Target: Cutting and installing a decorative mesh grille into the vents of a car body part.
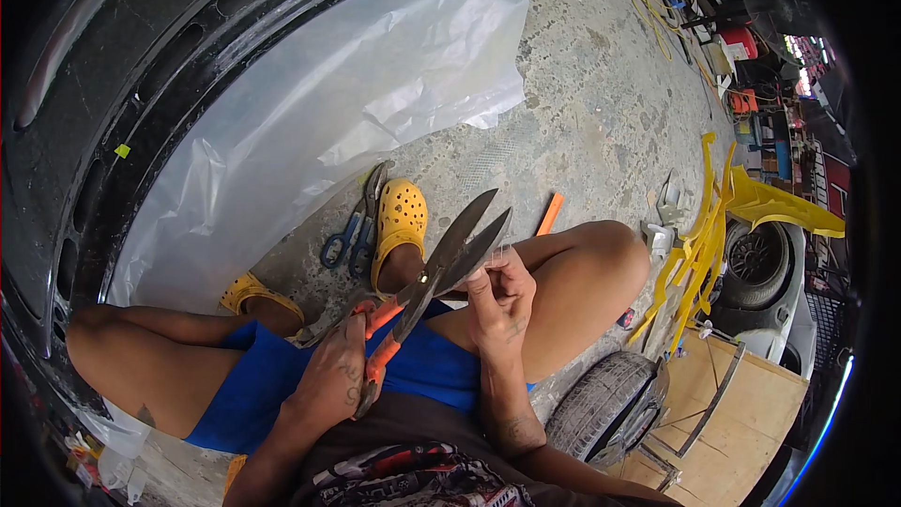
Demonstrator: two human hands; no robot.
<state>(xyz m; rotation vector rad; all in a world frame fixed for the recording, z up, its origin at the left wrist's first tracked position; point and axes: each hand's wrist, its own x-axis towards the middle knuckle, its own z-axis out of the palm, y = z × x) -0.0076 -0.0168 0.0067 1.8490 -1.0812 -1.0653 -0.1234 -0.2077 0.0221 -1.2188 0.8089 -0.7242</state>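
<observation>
My left hand (333, 371) grips the orange handles of large metal shears (427, 277), whose blades are parted and point up and away from me. My right hand (499, 305) is closed beside the blades, its fingertips pinching a small clear piece (497, 259); whether the blades touch that piece I cannot tell. A second pair of shears (343, 239) with blue handles lies on the floor beside my yellow clog (404, 211). An orange bar (550, 213) lies beyond my bent right knee.
A black curved panel (113, 150) with translucent plastic sheeting (282, 131) spans the left and top. At right are yellow strips (694, 244), a wheel (755, 263), a loose tire (591, 413) and a wooden board (737, 408). Tools and cords line the upper right.
</observation>
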